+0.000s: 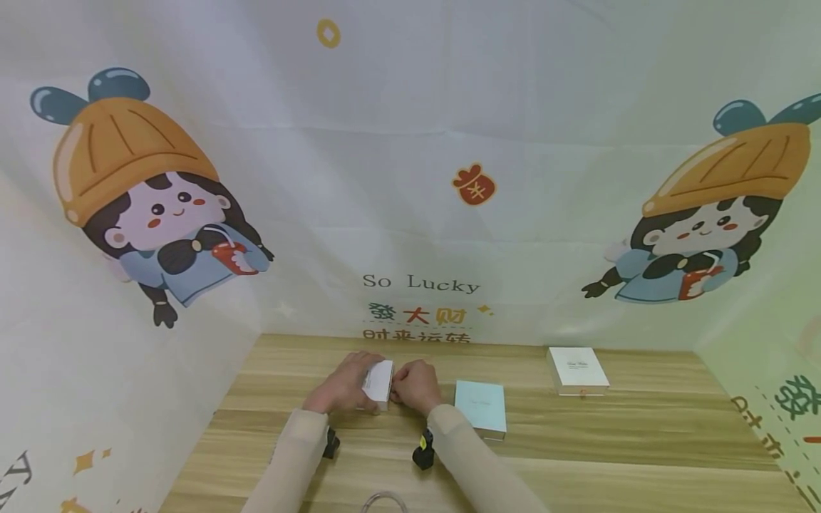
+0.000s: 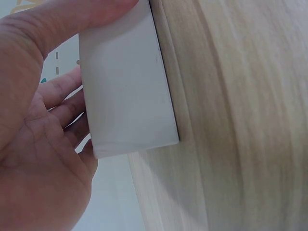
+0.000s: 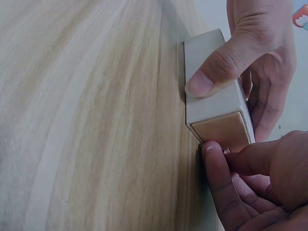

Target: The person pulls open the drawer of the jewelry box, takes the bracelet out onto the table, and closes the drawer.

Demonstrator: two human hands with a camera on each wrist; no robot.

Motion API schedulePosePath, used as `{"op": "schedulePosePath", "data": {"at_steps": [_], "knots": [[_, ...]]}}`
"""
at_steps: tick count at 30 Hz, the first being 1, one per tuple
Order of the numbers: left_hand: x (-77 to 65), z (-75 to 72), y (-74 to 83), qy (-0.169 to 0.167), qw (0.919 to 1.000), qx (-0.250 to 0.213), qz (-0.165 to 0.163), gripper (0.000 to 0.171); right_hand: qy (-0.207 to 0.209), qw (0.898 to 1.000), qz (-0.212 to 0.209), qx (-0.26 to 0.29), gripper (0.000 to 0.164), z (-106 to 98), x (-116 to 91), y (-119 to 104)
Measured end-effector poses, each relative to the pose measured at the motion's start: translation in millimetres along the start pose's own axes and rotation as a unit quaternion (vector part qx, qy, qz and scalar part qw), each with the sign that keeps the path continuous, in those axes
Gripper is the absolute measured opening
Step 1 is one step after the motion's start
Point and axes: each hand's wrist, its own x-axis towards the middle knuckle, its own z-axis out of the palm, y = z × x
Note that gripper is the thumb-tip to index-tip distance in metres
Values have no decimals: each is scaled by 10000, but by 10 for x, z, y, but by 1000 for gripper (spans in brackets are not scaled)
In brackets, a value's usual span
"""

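Left of centre on the streaky wood-grain tabletop (image 1: 616, 438), the left hand (image 1: 346, 385) grips a smooth white rectangular box (image 1: 380, 381) between thumb and fingers, while the right hand (image 1: 417, 386) pinches a small tab (image 3: 226, 151) at its flat copper-brown end panel (image 3: 221, 131). Nearby to the right lies a pale blue rectangular box (image 1: 479, 404); farther right, a boxy white case (image 1: 577, 366). Softly creased pale sheeting (image 1: 385, 192) with cartoon prints lines the far, left and right sides.
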Motion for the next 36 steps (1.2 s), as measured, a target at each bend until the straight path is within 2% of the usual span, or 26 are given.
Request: {"op": "schedulePosePath", "data": {"at_steps": [5,10,16,22,26,28,31,36], "knots": [[2,5,6,-16,10000,15,-58,94,-64,10000,26,-7,10,21,12,4],[1,0,22,-13,10000,24,56,95,-190,9998,33,25,8,-5,22,27],[-17,-42,48,-147,9998,38,123,104,-510,9982,-250,-200,10,-115,28,58],[-53,-94,53,-86,9997,-73,217,118,-576,9928,-649,-829,21,-302,25,16],[-81,-114,36,146,9991,-208,329,121,-806,9904,-699,-875,35,-411,6,-66],[-107,-118,25,323,9987,-323,227,120,-956,9890,-672,-905,43,-447,-1,-104],[-170,-133,28,575,9966,-589,-89,116,-1161,9852,-731,-1029,52,-483,15,-138],[-312,-118,45,866,9897,-886,-722,110,-1431,9723,-1168,-1430,64,-525,94,-142]]}}
